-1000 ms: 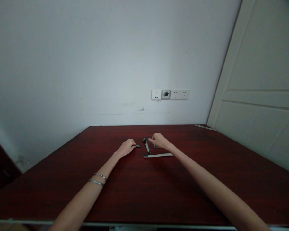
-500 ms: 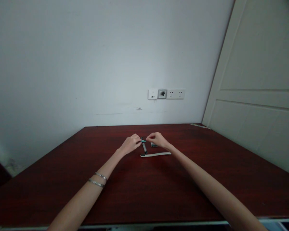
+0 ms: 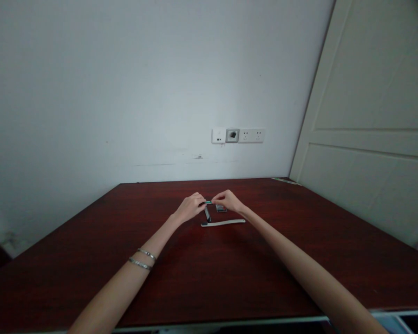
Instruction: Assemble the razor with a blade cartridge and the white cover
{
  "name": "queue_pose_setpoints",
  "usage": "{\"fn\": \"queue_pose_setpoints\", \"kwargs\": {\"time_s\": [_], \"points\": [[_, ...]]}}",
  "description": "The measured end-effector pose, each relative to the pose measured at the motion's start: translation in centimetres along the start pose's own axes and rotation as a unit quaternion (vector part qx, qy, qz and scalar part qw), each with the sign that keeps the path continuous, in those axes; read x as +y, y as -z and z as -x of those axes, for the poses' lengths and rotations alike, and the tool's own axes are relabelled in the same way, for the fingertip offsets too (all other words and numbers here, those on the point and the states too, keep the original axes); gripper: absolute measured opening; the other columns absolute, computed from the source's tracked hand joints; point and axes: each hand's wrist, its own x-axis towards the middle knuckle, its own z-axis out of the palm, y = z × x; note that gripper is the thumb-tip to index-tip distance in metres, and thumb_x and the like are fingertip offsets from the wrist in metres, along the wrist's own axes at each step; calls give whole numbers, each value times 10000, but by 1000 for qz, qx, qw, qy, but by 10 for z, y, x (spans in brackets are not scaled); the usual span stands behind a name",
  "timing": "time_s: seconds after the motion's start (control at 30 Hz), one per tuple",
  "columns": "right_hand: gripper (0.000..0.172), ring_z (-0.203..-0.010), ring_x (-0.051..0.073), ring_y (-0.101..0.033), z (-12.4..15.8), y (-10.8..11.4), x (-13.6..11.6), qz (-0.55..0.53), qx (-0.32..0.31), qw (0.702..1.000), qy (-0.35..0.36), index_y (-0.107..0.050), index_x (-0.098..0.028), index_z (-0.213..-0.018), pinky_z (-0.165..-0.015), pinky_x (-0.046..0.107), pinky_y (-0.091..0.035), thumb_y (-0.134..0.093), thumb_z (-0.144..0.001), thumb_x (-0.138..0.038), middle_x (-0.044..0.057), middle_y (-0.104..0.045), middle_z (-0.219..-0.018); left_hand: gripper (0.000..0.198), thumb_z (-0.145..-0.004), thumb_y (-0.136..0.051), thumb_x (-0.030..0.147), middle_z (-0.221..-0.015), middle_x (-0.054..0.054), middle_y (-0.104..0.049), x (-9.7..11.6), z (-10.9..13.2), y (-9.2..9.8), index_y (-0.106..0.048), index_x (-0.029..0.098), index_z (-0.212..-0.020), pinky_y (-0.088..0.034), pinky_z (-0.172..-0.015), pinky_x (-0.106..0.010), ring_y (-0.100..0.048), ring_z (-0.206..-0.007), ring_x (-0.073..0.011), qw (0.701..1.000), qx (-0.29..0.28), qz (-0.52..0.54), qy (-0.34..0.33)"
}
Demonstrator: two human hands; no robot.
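Observation:
My left hand [image 3: 191, 207] pinches a small slim teal piece [image 3: 208, 202] just above the table. At the piece's right end, my right hand [image 3: 227, 201] has thumb and fingers pressed together; whether they grip it or hold something tiny cannot be made out. Below the left fingertips lies a narrow grey and black object [image 3: 207, 214], partly hidden by that hand. A small flat case with clear and dark parts [image 3: 221, 208] rests under the right hand. Nearer to me, a long white strip with a dark left end [image 3: 225, 223] lies crosswise.
The dark red wooden table [image 3: 209, 273] runs back to a white wall [image 3: 160, 93]. Sockets and switch plates [image 3: 238, 135] are on that wall. A pale panelled door or cupboard front [image 3: 369, 130] stands at the right. A thin strip [image 3: 286, 181] lies at the far right corner.
My right fingertips and the teal piece have come together, closing a small gap. The whole view has shifted slightly; the things on the table appear unmoved.

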Motion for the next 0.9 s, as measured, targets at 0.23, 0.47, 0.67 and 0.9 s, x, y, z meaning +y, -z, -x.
{"fn": "queue_pose_setpoints", "kwargs": {"time_s": [0.23, 0.47, 0.67, 0.9], "points": [[265, -401, 58, -433, 0, 6, 2, -11, -23, 1000, -16, -720, -92, -773, -381, 170, -371, -619, -679, -317, 38, -640, -581, 216, -869, -441, 239, -936, -77, -618, 2, -4, -8, -608, 150, -972, -440, -836, -316, -539, -925, -176, 999, 10, 37, -13], [263, -444, 81, -464, 1, 24, 21, 39, -14, 999, -34, -715, -80, -771, -392, 179, -381, -584, -677, -288, 50, -646, -614, 601, -770, -580, 356, -1251, -158, -486, 4, -10, -33, -400, 93, -1279, -353, -982, -360, -433, -1169, -246, 996, -30, 49, 74], [246, -468, 87, -477, 7, 31, 37, 99, -27, 994, -23, -720, -95, -741, -455, 191, -378, -546, -682, -258, 32, -646, -607, 693, -740, -581, 407, -1297, -177, -453, 10, -29, -56, -353, 90, -1312, -355, -973, -346, -433, -1194, -266, 985, -111, 79, 104], [225, -601, 126, -569, 7, 32, 49, 132, -22, 991, 6, -725, -117, -760, -591, 203, -423, -549, -698, -241, 37, -679, -679, 665, -689, -605, 341, -1295, -164, -471, 5, -48, -76, -393, 94, -1269, -376, -958, -299, -456, -1185, -259, 971, -171, 110, 122]]}}
